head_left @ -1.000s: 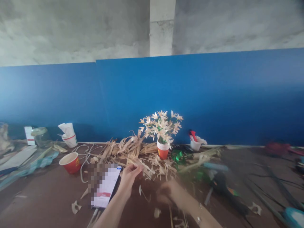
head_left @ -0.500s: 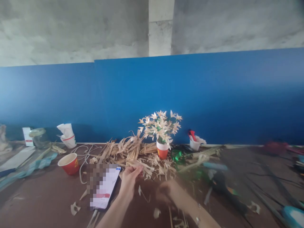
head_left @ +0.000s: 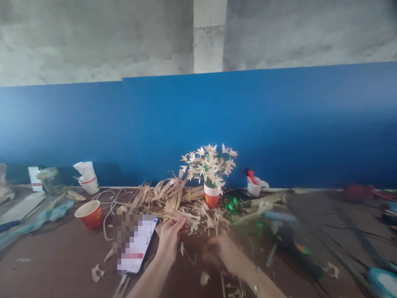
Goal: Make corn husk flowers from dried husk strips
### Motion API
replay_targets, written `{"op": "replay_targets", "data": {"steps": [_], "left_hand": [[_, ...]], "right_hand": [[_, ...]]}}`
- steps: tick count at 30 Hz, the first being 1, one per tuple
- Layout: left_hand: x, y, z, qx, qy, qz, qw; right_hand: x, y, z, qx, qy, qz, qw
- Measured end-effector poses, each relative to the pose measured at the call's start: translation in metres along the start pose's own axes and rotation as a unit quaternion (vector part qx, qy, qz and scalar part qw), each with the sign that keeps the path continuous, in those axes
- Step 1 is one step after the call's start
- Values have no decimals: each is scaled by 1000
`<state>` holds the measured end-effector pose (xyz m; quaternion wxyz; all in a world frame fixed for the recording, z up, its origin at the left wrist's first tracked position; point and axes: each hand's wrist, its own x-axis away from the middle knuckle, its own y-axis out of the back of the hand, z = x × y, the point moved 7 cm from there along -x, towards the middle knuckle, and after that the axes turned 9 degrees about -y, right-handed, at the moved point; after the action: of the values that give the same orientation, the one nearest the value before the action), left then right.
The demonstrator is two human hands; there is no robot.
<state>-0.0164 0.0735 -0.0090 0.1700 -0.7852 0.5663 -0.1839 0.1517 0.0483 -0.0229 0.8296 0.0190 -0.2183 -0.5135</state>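
My left hand [head_left: 169, 240] is raised over the brown table [head_left: 56, 256], its fingers pinched on a pale dried leaf strip [head_left: 186, 218] at the edge of a heap of dried husks [head_left: 167, 198]. My right hand [head_left: 217, 252] is blurred, curled low over the table just right of the left hand; what it holds is unclear. A phone [head_left: 136, 244] lies left of my left wrist. Behind the heap, a red and white paper cup [head_left: 212, 197] holds a bunch of cream husk flowers [head_left: 209, 163].
A red paper cup [head_left: 89, 214] and a white cable [head_left: 108, 198] lie to the left. White cups [head_left: 88, 178], a glass jar [head_left: 49, 179] and a small white cup [head_left: 254, 187] stand by the blue wall. Green ribbon [head_left: 231, 203], tools and scraps [head_left: 96, 273] litter the table.
Both hands stay nearly in place. The left hand has sunk a little with the strip, and the view has shifted slightly.
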Motion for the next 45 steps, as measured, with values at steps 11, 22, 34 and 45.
{"op": "replay_targets", "data": {"steps": [11,22,34,45], "left_hand": [[-10,9,-22,-83,-58,5,995],[-6,-4,-22,-101,-41,91,990],[-10,-5,-10,-109,-27,137,984],[-7,-10,-8,-118,-27,180,976]], "right_hand": [[0,7,-8,-28,-33,27,999],[0,12,-10,14,-3,26,1000],[2,9,-12,-7,-26,55,998],[0,7,-18,-4,-53,64,997]]}}
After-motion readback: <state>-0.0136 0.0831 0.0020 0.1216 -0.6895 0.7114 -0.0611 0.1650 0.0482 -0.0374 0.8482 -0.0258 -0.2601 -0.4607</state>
